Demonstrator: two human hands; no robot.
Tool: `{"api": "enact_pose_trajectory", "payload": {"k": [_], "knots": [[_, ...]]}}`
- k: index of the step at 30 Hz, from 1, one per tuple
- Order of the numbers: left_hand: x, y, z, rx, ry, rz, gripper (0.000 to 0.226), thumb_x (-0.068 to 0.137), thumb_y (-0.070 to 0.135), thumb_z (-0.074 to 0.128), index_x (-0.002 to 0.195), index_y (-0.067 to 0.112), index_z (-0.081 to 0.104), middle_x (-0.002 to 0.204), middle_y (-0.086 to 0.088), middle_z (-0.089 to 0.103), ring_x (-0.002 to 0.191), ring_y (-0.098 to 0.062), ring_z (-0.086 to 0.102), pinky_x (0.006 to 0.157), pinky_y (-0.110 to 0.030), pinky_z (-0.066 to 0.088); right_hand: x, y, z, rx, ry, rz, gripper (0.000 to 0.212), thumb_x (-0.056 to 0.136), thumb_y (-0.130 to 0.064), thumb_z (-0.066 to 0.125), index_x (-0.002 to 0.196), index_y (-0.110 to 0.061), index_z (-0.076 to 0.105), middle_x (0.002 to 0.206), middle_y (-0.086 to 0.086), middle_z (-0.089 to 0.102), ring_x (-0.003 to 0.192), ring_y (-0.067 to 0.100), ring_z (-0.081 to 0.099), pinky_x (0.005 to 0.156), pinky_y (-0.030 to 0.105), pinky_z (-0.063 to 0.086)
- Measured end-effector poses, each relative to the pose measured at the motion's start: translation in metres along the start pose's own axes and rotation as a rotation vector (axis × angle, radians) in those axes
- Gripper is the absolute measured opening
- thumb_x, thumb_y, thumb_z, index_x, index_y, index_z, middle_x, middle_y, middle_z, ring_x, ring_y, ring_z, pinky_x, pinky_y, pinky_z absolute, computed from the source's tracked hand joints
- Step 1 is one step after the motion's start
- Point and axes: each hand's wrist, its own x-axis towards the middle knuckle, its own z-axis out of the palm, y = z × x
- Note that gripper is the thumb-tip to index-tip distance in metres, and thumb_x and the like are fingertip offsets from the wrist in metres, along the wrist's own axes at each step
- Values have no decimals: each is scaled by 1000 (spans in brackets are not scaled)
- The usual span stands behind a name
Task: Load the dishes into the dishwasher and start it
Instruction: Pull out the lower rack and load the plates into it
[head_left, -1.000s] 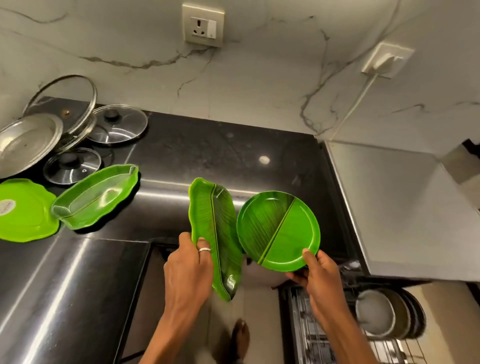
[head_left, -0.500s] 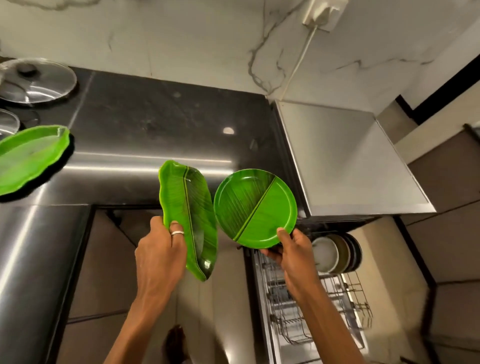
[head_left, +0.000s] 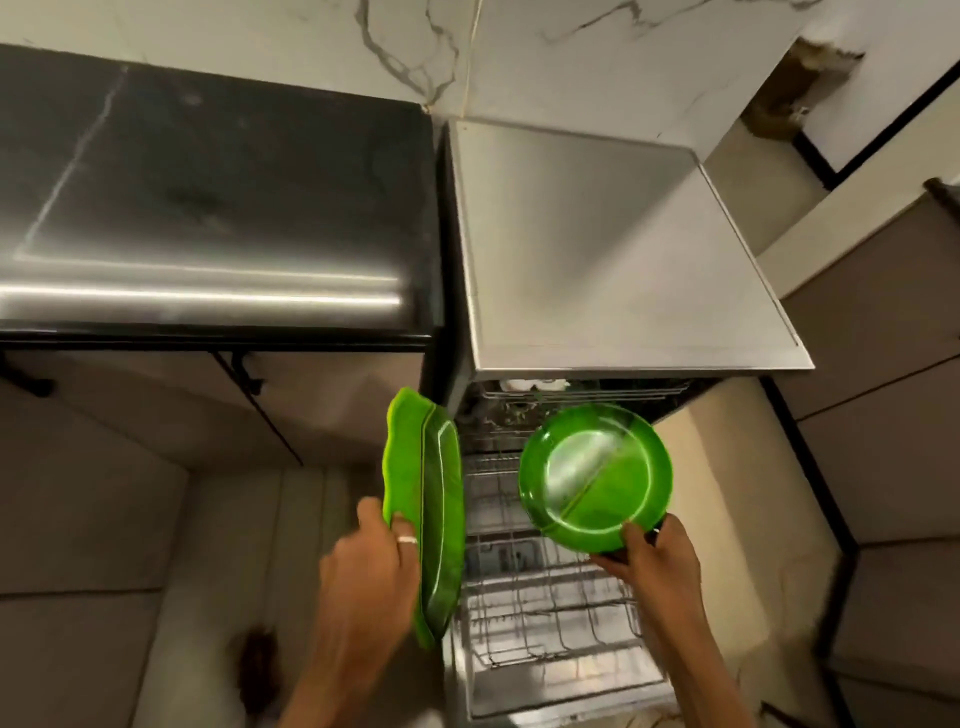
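My left hand (head_left: 371, 569) grips a long green leaf-shaped tray (head_left: 434, 514) by its left edge and holds it nearly on edge, just left of the open dishwasher. My right hand (head_left: 657, 564) pinches the near rim of a round green plate (head_left: 597, 475) with a raised divider, tilted above the pulled-out lower wire rack (head_left: 545, 613). The rack's near part shows bare tines. The dishwasher's steel top (head_left: 613, 249) lies beyond, and an upper rack (head_left: 576, 392) with white items shows under its front edge.
A black glossy counter (head_left: 208, 208) runs along the left, with cabinet doors (head_left: 130, 415) below it. Marble wall tiles (head_left: 415, 47) stand behind. Beige cabinets (head_left: 883, 389) rise on the right. My foot (head_left: 257, 670) stands on the tiled floor at lower left.
My view has swung right and down over the dishwasher. Both hands have carried the green dishes off the counter's edge to above the open lower rack; the plate now tilts flatter.
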Motion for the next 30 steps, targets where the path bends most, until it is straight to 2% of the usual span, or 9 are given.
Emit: {"api": "enact_pose_trajectory", "payload": {"k": [3, 6, 9, 11, 15, 18, 21, 24, 30], "knots": [[-5, 27, 90, 7, -36, -60, 16, 104, 32, 36, 92, 22, 34, 67, 2, 55, 83, -39, 67, 64, -40, 37, 54, 37, -49, -222, 10, 36, 11, 98, -1, 53, 107, -4, 49, 107, 20, 62, 80, 34, 73, 54, 32, 61], [10, 43, 181, 51, -74, -110, 15, 104, 34, 33, 96, 21, 36, 83, -9, 68, 80, -37, 67, 70, -42, 50, 107, 70, -74, -452, 21, 6, 11, 98, -5, 55, 102, -4, 45, 94, 11, 58, 67, 22, 67, 46, 21, 51], [41, 49, 256, 84, -105, -118, 14, 105, 29, 37, 103, 15, 41, 83, -2, 63, 73, -26, 60, 67, -35, 42, 167, 109, -68, -658, 3, -78, 14, 96, -8, 58, 101, -4, 45, 85, 11, 58, 80, 40, 65, 60, 31, 40], [67, 45, 301, 125, -134, -145, 19, 105, 25, 40, 113, 9, 45, 83, -2, 60, 77, -23, 61, 67, -33, 41, 212, 141, -52, -717, -22, -99, 21, 95, -8, 59, 110, 0, 47, 89, 20, 65, 85, 44, 65, 64, 32, 38], [110, 17, 373, 129, -144, -226, 17, 102, 23, 43, 109, 8, 43, 102, -16, 70, 95, -38, 68, 70, -39, 44, 288, 187, -13, -808, -65, -195, 33, 92, -8, 62, 120, 4, 51, 101, 28, 69, 93, 46, 67, 66, 32, 41], [126, -3, 412, 132, -119, -288, 22, 103, 25, 41, 115, 7, 44, 104, -17, 69, 96, -39, 67, 70, -36, 42, 328, 209, 13, -925, -84, -260, 30, 95, -8, 58, 122, 4, 52, 105, 26, 70, 97, 44, 67, 66, 29, 37], [132, -17, 442, 121, -106, -270, 28, 103, 25, 41, 120, 3, 46, 99, -16, 70, 91, -37, 68, 73, -40, 50, 358, 228, 34, -981, -91, -287, 28, 97, -10, 57, 122, 2, 53, 107, 23, 70, 97, 41, 69, 70, 39, 53], [139, -26, 461, 157, -113, -257, 27, 103, 26, 41, 118, 4, 45, 100, -16, 70, 90, -36, 69, 73, -40, 52, 379, 243, 50, -1041, -116, -284, 26, 99, -16, 55, 121, -1, 54, 109, 20, 69, 100, 38, 69, 76, 41, 56], [150, -33, 474, 231, -96, -258, 30, 104, 27, 38, 116, 1, 46, 105, -20, 70, 96, -39, 67, 67, -35, 38, 395, 272, 72, -1167, -146, -381, 37, 103, -21, 48, 131, 4, 48, 115, 20, 66, 103, 37, 67, 79, 41, 54]]}}
